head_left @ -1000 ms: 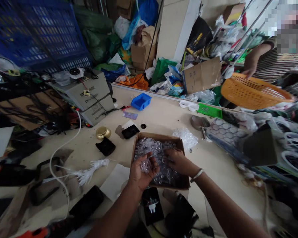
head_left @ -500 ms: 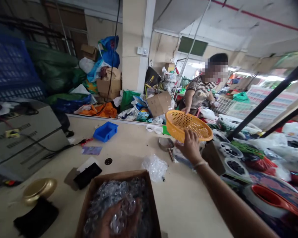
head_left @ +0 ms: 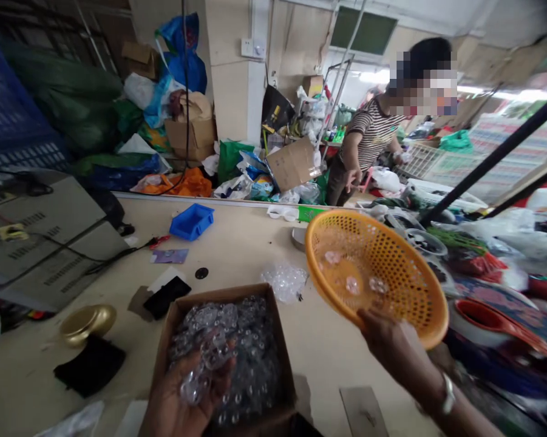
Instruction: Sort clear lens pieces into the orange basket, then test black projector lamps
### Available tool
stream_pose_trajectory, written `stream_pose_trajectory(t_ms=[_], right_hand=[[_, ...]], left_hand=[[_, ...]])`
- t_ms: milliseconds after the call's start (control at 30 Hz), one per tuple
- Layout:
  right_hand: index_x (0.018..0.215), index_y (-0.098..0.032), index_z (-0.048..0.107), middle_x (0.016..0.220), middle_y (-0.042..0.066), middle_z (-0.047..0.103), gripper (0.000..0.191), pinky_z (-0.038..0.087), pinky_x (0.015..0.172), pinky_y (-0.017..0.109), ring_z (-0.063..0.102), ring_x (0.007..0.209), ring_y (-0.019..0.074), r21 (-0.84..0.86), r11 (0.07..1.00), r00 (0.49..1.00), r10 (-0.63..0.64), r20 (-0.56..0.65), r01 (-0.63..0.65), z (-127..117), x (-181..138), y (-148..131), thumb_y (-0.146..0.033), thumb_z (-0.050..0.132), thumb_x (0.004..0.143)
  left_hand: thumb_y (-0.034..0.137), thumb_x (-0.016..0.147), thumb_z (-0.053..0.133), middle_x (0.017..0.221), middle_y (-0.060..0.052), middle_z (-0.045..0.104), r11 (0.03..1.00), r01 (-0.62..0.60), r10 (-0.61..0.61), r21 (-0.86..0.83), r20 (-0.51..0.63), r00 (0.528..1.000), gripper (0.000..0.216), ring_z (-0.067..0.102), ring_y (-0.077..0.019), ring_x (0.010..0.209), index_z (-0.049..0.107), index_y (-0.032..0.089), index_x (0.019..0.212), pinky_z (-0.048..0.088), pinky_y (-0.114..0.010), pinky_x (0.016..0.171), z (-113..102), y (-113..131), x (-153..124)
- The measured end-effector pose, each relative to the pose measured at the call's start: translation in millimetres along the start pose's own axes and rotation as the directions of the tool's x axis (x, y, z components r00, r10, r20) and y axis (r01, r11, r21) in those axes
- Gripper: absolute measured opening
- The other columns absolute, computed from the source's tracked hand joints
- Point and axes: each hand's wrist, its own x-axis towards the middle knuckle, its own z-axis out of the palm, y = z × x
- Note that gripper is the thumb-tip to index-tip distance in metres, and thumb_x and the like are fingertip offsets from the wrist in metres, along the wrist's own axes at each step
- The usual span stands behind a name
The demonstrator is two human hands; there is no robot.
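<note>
My right hand [head_left: 394, 343] grips the near rim of an orange plastic basket [head_left: 419, 291] full of holes, tilted above the table. A few small clear pieces [head_left: 352, 284] lie inside it. My left hand [head_left: 186, 382] is curled around some clear plastic pieces [head_left: 195, 385], round and shiny; their exact kind I cannot make out. It is over the near left part of a cardboard box [head_left: 280, 340] filled with many similar clear pieces [head_left: 250, 358]. Beyond the box, a heap of clear pieces [head_left: 285, 282] rests on the table.
On the table [head_left: 237, 243] are a blue bin [head_left: 192, 222], a gold bowl [head_left: 88, 325], black cloth-like pieces [head_left: 90, 366] and a grey flat plate [head_left: 363, 413]. A person in a striped shirt [head_left: 368, 133] stands beyond the far edge. Bags and bowls crowd the right side.
The orange basket has come nearer to me, away from the other person, whose hand is now off it. My left hand has lifted slightly, still with clear pieces in it.
</note>
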Motion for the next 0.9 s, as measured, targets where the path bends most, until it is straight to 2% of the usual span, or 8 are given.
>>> stream_pose_trajectory(t_ms=[133,300,400,500,567,667,733,900], right_hand=[[0.072,-0.020,0.055,0.065,0.004,0.064,0.022,0.037,0.048,0.025,0.061,0.058,0.0170,0.074,0.997,0.991,0.020,0.133,-0.030,29.6,-69.5,-22.2,-0.006,0.038,0.076],[0.073,-0.018,0.055,0.068,0.007,0.065,0.020,0.038,0.045,0.025,0.061,0.055,0.0183,0.061,0.996,0.973,0.046,0.228,-0.062,61.3,-88.5,-30.7,-0.006,0.039,0.076],[0.079,-0.016,0.058,0.078,0.011,0.067,0.009,0.046,0.057,0.031,0.064,0.068,0.0240,0.134,0.990,0.973,-0.065,0.221,0.036,51.8,-70.7,-39.2,-0.019,0.050,0.075],[0.099,-0.014,0.057,0.096,0.014,0.065,0.024,0.046,0.073,0.035,0.061,0.086,0.0250,0.287,0.948,0.989,-0.149,0.012,0.139,21.9,-30.9,-70.2,-0.026,0.050,0.079],[0.102,-0.017,0.057,0.095,0.011,0.065,0.025,0.045,0.073,0.030,0.061,0.085,0.0204,0.379,0.900,0.977,-0.204,-0.066,0.213,3.1,-0.5,-105.2,-0.024,0.042,0.084],[0.094,-0.018,0.060,0.089,0.008,0.064,0.021,0.042,0.073,0.026,0.058,0.085,0.0185,0.325,0.872,0.908,-0.412,0.081,0.367,-4.7,37.3,-160.7,-0.017,0.042,0.083],[0.087,-0.017,0.062,0.088,0.009,0.063,0.019,0.040,0.074,0.028,0.056,0.088,0.0211,0.242,0.870,0.859,-0.476,0.189,0.429,3.4,52.8,-186.6,-0.013,0.046,0.079],[0.079,-0.014,0.063,0.090,0.014,0.060,0.019,0.038,0.074,0.032,0.053,0.091,0.0249,0.194,0.880,0.861,-0.467,0.200,0.433,26.8,64.1,-199.7,-0.012,0.045,0.079]], left_hand=[[0.007,0.074,0.049,0.096,-0.019,0.066,1.000,-0.014,0.013,0.028,0.052,0.999,0.027,0.066,-0.0252,0.073,0.053,0.008,0.101,0.054,-0.033,0.057,-1.3,1.3,-12.4],[0.009,0.075,0.047,0.098,-0.018,0.066,0.999,0.014,-0.007,-0.045,0.150,0.989,0.033,0.066,-0.0245,0.076,0.052,0.011,0.107,0.054,-0.033,0.062,-11.2,5.9,-23.6],[0.012,0.074,0.048,0.100,-0.017,0.065,0.994,0.037,-0.017,-0.103,0.182,0.983,0.038,0.066,-0.0244,0.077,0.049,0.011,0.113,0.054,-0.032,0.062,-19.3,10.2,-27.7],[0.012,0.074,0.047,0.100,-0.017,0.065,0.990,0.026,-0.001,-0.138,0.177,0.984,0.043,0.065,-0.0241,0.078,0.047,0.011,0.116,0.053,-0.032,0.063,-24.0,13.5,-28.9],[0.013,0.073,0.047,0.098,-0.016,0.066,0.989,0.011,0.012,-0.151,0.153,0.988,0.043,0.065,-0.0240,0.078,0.046,0.010,0.117,0.053,-0.032,0.064,-24.8,14.3,-29.0],[0.015,0.073,0.048,0.098,-0.016,0.066,0.986,0.011,0.015,-0.167,0.151,0.988,0.044,0.065,-0.0244,0.078,0.046,0.010,0.117,0.052,-0.033,0.066,-25.0,13.6,-28.9],[0.016,0.073,0.049,0.099,-0.015,0.065,0.983,0.022,0.009,-0.180,0.169,0.986,0.044,0.065,-0.0247,0.081,0.046,0.011,0.117,0.052,-0.034,0.069,-26.3,12.8,-28.8],[0.018,0.072,0.052,0.101,-0.015,0.064,0.976,0.025,0.019,-0.214,0.203,0.979,0.044,0.063,-0.0274,0.088,0.047,0.012,0.115,0.048,-0.037,0.078,-31.7,11.8,-28.8]])
